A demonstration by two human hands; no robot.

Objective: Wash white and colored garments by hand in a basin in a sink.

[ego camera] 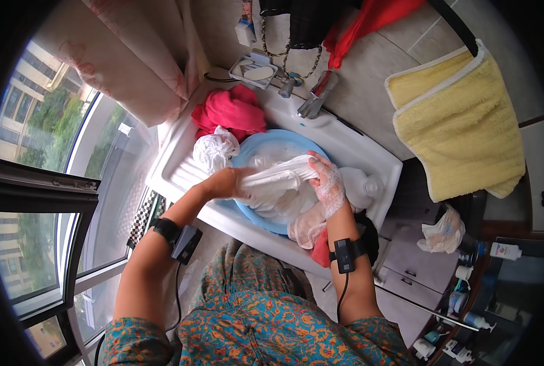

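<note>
A light-blue plastic basin (272,223) stands in a white laundry sink (382,158) and holds soapy water and wet white cloth. Between my two hands a white cloth (276,179) is stretched above the basin. My left hand (230,183), somewhat blurred, grips one end over the basin's left side. Suds cover my right hand (328,183), whose fingers hold the other end at the right. A crumpled white cloth (215,148) and a pinkish-red cloth (231,110) lie on the ribbed washboard side. Pale pink mesh-like cloth (307,226) hangs over the basin's near rim, below my right hand.
A metal faucet (318,96) rises at the sink's back, beside a soap dish (272,82) with soap. A white bottle (359,185) lies right of the basin. Yellow towels (459,123) hang at the right. Windows (38,137) stand at the left, with a curtain (130,59) above.
</note>
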